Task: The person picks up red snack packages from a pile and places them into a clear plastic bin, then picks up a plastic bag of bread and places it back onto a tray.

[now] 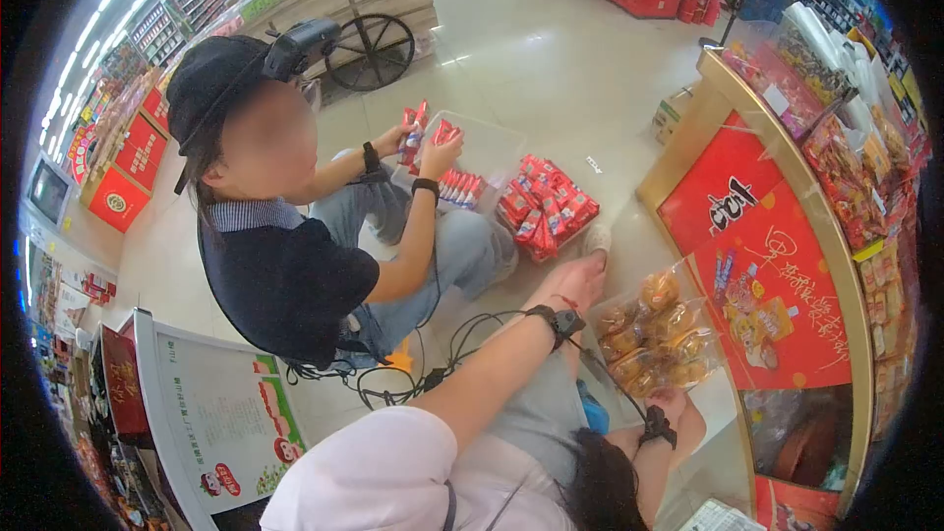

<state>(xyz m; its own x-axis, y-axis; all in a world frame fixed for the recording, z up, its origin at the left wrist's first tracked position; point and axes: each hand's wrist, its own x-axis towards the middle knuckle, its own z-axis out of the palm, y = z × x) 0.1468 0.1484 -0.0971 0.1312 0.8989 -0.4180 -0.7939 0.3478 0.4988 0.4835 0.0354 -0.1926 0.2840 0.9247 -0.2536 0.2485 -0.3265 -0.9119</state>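
Note:
A clear plastic pack of round golden-brown pastries (pixel 659 334) lies in front of me, its pieces side by side. My right hand (pixel 669 403) is at the pack's lower edge, fingers curled in against the plastic. My left hand (pixel 578 282) is just beyond the pack's upper left corner, beside a white shoe (pixel 597 238); its fingers are mostly hidden, so I cannot tell what they hold. Black bands with small devices are strapped to both my wrists.
On my left, a crouching person (pixel 285 226) in a black cap holds red packets (pixel 442 133) over a clear plastic bin (pixel 482 143). More red packets (pixel 549 206) fill a container beside it. Black cables (pixel 393 388) trail on the floor. A gold-edged display stand (pixel 767 265) rises on the right.

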